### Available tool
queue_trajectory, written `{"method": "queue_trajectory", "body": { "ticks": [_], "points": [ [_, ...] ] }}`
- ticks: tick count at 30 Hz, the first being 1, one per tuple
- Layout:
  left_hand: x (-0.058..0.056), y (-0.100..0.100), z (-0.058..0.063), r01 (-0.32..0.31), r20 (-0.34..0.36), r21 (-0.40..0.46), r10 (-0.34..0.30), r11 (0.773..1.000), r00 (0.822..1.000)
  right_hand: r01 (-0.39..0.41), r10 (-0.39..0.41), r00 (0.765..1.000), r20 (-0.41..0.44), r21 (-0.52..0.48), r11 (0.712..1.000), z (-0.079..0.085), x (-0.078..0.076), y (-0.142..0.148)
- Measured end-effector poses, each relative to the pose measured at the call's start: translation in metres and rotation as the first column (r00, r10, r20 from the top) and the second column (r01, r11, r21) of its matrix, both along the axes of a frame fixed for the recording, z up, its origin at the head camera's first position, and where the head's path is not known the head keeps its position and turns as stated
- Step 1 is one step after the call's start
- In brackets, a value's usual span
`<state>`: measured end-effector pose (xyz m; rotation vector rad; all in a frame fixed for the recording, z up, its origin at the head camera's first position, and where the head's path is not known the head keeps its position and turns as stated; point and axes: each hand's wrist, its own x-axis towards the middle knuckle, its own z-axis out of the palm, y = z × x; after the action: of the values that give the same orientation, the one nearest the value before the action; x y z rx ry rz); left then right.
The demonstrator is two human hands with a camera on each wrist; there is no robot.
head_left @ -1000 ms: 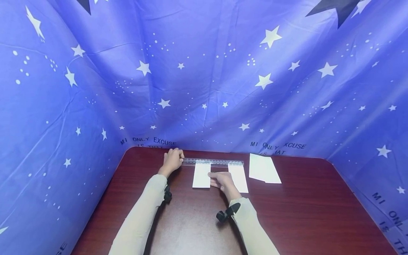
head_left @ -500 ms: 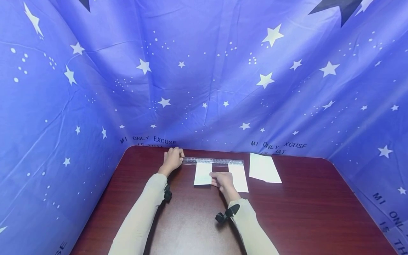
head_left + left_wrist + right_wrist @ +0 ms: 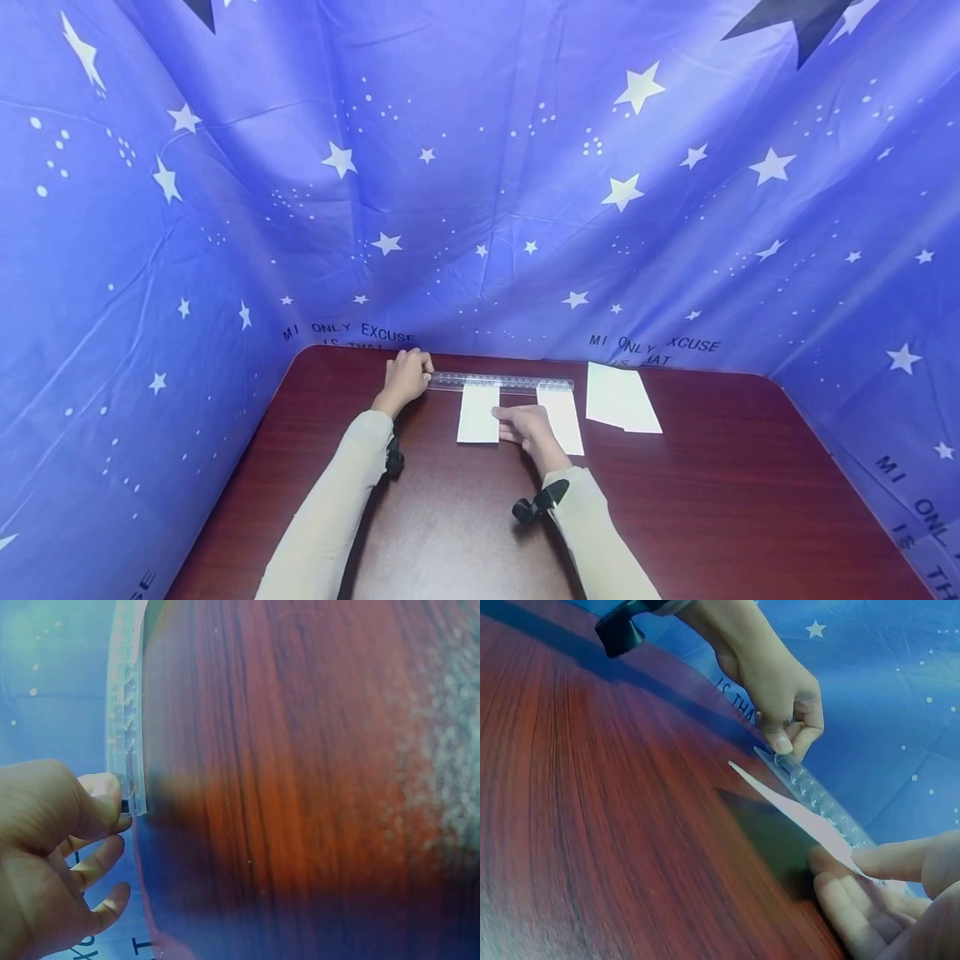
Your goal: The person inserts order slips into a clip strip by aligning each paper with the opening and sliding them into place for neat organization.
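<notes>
A clear plastic strip (image 3: 517, 383) with a row of round shapes inside lies near the table's back edge. My left hand (image 3: 406, 375) pinches its left end between thumb and fingers, also seen in the left wrist view on the strip (image 3: 129, 712). My right hand (image 3: 527, 427) pinches the right edge of a white paper slip (image 3: 477, 417), whose top edge meets the strip. In the right wrist view this slip (image 3: 802, 817) is tilted, its near edge raised above the table. A second white slip (image 3: 562, 421) meets the strip farther right, partly covered by my right hand and wrist.
Overlapping white papers (image 3: 618, 396) lie right of the strip on the dark red wooden table (image 3: 712, 483). A blue curtain (image 3: 480, 192) with stars stands close behind the table and along its sides.
The left slip has shifted slightly right along the strip with my right hand. Its lower edge looked lifted half a second ago and is lower now. My left hand stays in place.
</notes>
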<state>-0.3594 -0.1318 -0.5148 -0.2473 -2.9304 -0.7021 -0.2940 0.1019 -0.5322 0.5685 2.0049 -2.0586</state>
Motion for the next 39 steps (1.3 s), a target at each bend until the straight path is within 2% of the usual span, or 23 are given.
{"method": "queue_trajectory", "body": {
  "ticks": [4,10,20,30,34,39],
  "points": [
    [0.000,0.000,-0.001,0.002,-0.008,-0.002,-0.002,1.000,1.000,-0.005,0.005,1.000,-0.008,0.007,1.000,-0.002,0.000,0.001],
    [-0.001,-0.001,-0.002,0.002,-0.023,-0.002,-0.002,1.000,1.000,0.037,-0.037,0.999,-0.027,0.015,0.999,-0.003,0.002,-0.001],
    [-0.001,0.000,-0.001,0.006,-0.016,0.001,-0.006,1.000,1.000,0.112,-0.115,0.991,-0.074,-0.048,0.993,-0.003,0.004,-0.004],
    [-0.002,-0.002,-0.003,0.006,-0.010,-0.006,-0.006,1.000,1.000,-0.002,0.002,1.000,0.007,0.050,0.999,0.000,0.002,0.006],
    [-0.003,-0.002,-0.003,0.007,-0.007,-0.002,-0.007,1.000,1.000,-0.002,0.002,1.000,0.001,0.029,1.000,-0.002,0.001,0.008],
    [-0.001,-0.001,-0.001,0.008,0.001,0.006,-0.008,1.000,1.000,0.038,-0.037,0.999,-0.019,0.009,0.999,-0.004,0.002,0.008]
  ]
}}
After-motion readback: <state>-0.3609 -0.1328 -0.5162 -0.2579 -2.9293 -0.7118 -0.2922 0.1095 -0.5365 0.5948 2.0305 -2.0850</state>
